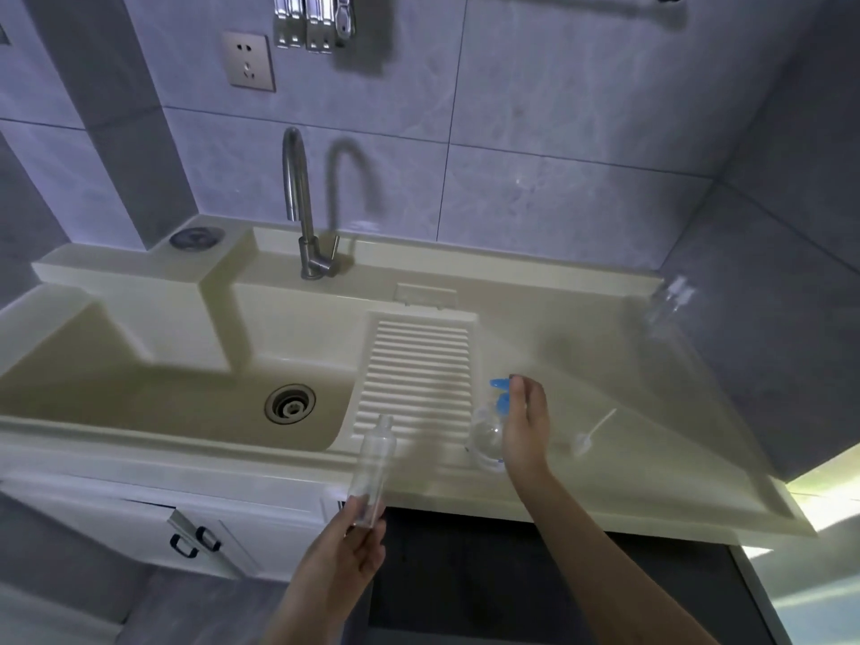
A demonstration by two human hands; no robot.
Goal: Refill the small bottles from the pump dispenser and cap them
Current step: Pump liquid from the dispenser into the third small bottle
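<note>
Left hand [353, 547] lifts an uncapped small bottle [372, 467] by its base.
Right hand [523, 425] (arm outstretched) curls around the blue-topped pump dispenser [491, 430] on the counter [605, 458].

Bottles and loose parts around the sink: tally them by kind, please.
Small clear bottles: 2, one held uncapped in the left hand, one blurred at the counter's far right
Pump dispenser with blue head: 1, at the right hand
Loose pump tube: 1
Total: 4
</note>
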